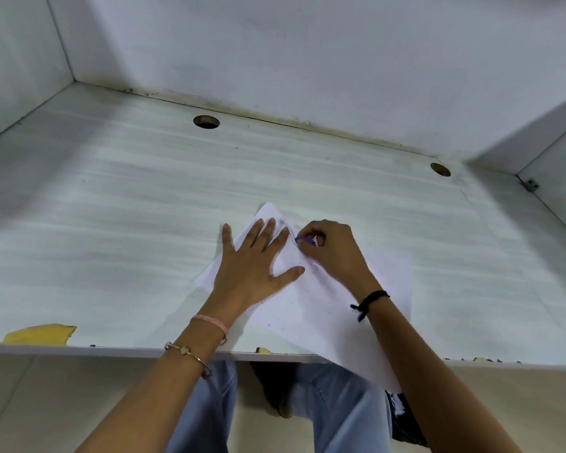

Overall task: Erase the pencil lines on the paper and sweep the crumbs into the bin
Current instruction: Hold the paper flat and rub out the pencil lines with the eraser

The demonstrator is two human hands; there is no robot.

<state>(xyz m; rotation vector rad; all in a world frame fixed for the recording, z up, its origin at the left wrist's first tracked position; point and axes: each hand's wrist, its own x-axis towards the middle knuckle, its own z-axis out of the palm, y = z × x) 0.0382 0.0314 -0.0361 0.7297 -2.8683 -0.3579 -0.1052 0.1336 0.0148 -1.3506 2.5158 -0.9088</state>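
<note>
A white sheet of paper [334, 308] lies askew on the pale desk [111, 223], its near corner hanging over the front edge. Faint pencil marks and dark crumbs show near its far corner. My left hand [255, 266] lies flat on the paper with fingers spread, pressing it down. Just to the right, my right hand [330, 250] is curled and pinches a small purple eraser [304, 240] against the paper beside the left fingertips. No bin is in view.
Two round cable holes [206, 121] [440, 169] sit near the desk's back edge. White partition walls close the desk at the back and both sides. A chipped yellow patch [40, 334] marks the front edge at left. My knees in blue jeans are below.
</note>
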